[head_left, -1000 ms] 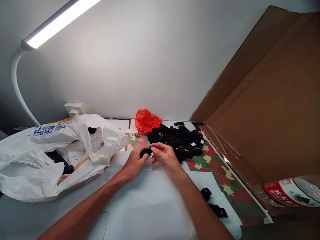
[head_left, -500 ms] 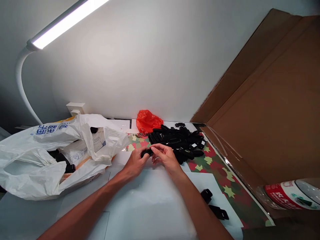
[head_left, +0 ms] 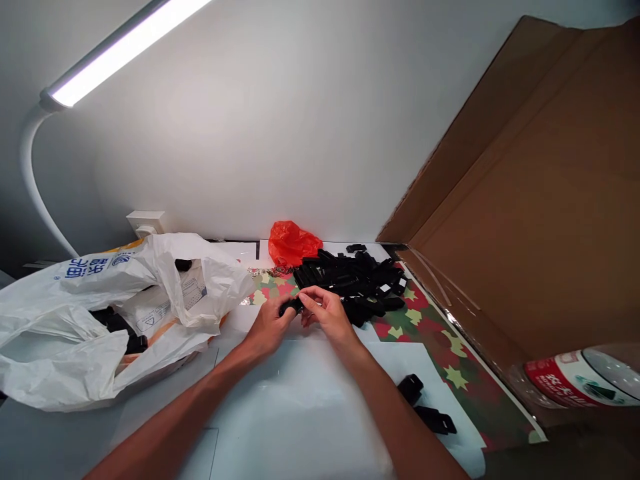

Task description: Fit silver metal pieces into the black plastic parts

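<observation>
Near the middle of the table, my left hand (head_left: 270,325) is closed round a small black part (head_left: 290,306). The fingers of my right hand (head_left: 325,312) are pinched together at the right end of that part; whether they grip it or something tiny is hidden. Just behind and to the right of my hands lies a heap of black parts (head_left: 350,272). Two more black pieces, one upper (head_left: 411,388) and one lower (head_left: 436,421), rest to the right of my right forearm.
A white plastic bag (head_left: 165,267) holding black items stands at the left. An orange-red bag (head_left: 293,244) lies by the wall. At the right are a cardboard sheet (head_left: 540,200) and a labelled plastic jar (head_left: 565,380). A lit lamp (head_left: 125,57) hangs above.
The whole view has shifted slightly. My hands keep nearly the same hold on the black part, with only small finger movement.
</observation>
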`<state>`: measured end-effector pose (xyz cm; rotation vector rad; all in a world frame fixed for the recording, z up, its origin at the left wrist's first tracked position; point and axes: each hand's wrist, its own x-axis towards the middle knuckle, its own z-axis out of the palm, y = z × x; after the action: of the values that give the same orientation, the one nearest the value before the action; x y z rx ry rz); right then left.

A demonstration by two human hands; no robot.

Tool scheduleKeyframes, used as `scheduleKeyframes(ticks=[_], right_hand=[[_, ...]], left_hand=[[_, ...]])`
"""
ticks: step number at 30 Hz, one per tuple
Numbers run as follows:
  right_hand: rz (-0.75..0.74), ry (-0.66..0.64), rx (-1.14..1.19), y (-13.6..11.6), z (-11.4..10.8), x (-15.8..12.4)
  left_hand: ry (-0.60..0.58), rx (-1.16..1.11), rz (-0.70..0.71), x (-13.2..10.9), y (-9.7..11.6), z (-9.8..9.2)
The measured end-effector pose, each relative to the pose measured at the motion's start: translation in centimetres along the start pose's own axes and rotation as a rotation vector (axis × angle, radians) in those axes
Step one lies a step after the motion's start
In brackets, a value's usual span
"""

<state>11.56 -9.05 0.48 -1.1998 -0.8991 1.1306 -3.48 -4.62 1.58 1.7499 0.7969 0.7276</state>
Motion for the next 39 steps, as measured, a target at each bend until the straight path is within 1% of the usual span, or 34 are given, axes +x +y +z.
scheduleKeyframes(ticks=[5,9,13,18,22,32,36,39], right_hand=[[-0.033,0.027,-0.040,0.06,0.11,0.07],[-0.056,0.032,-0.065,0.06,0.18,0.04],[-0.069,0.032,-0.094,0.15,0.22,-0.03],[-0.079,0.027,-0.140,0.25,0.21,-0.13],[-0.101,0.026,-0.198,0.22,0.20,-0.23],[-0.121,-0.021,-0.343,0.36,-0.11,-0.62],[-0.191,-0.053,-0.442,0.34,-0.12,-0.82],[-0.211,-0.049,-0.479,0.38,-0.03,-0.88]], left_hand=[[-0.038,0.013,0.016,-0.12,0.26,-0.09],[-0.048,0.017,0.031,-0.05,-0.06,-0.12],[-0.047,0.014,0.050,0.02,-0.34,-0.09],[-0.029,0.029,0.035,0.01,-0.48,-0.07],[-0.043,0.037,0.024,-0.01,-0.67,-0.01],[-0.053,0.151,0.009,-0.39,-0.28,0.09],[-0.059,0.192,-0.010,-0.79,-0.05,0.30],[-0.076,0.218,-0.024,-0.98,0.05,0.37]])
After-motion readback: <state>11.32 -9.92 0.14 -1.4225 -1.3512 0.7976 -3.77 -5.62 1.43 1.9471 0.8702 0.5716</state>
